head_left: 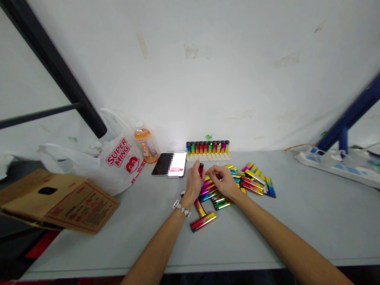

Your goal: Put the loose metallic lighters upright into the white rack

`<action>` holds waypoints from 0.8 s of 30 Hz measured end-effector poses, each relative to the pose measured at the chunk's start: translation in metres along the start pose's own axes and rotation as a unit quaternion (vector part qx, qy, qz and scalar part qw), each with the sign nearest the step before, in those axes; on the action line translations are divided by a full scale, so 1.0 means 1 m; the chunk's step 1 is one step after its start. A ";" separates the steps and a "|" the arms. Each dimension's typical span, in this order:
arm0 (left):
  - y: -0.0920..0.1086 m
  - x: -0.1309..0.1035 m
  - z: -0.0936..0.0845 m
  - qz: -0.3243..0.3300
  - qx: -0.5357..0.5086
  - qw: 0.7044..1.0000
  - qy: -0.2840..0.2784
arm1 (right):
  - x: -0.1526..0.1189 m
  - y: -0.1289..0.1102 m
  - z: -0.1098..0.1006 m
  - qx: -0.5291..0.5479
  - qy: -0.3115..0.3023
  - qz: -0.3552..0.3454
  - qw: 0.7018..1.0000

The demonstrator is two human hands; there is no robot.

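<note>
My left hand (194, 183) is closed around a lighter (201, 168), upright, with its dark top and a magenta part showing between the fingers. Beside it, my right hand (223, 180) has thumb and fingers drawn together close to that lighter; what they pinch, if anything, is too small to see. Under and around both hands lies a loose pile of shiny multicoloured lighters (252, 184). One red and gold lighter (203, 221) rests apart, nearest the front edge. Behind the hands, a white rack (208, 157) holds a row of upright lighters (210, 147) along its back.
Left of the rack lie a dark tablet or phone (162, 164) with a lit screen part, an orange drink bottle (146, 144) and a white plastic bag (118, 158). A cardboard box (80, 206) stands at the far left. A white power strip (335, 168) lies at right.
</note>
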State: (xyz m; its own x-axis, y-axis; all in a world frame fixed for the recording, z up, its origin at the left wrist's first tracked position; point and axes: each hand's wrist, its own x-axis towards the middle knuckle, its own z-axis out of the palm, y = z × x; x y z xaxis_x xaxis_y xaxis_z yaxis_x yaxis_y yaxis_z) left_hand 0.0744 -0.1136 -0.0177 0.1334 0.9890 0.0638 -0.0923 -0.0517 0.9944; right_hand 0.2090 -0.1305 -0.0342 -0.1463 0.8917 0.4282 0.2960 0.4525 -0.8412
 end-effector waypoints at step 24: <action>0.002 -0.004 0.001 -0.022 -0.101 0.995 0.001 | 0.002 -0.010 0.005 0.047 0.014 0.010 0.999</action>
State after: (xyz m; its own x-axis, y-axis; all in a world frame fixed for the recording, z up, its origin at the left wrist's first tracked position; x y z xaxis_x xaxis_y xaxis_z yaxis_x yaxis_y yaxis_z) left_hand 0.0745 -0.1179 -0.0159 0.1406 0.9898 0.0213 -0.2824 0.0194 0.9591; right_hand 0.2007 -0.1332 -0.0268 -0.1134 0.9011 0.4186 0.2090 0.4335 -0.8766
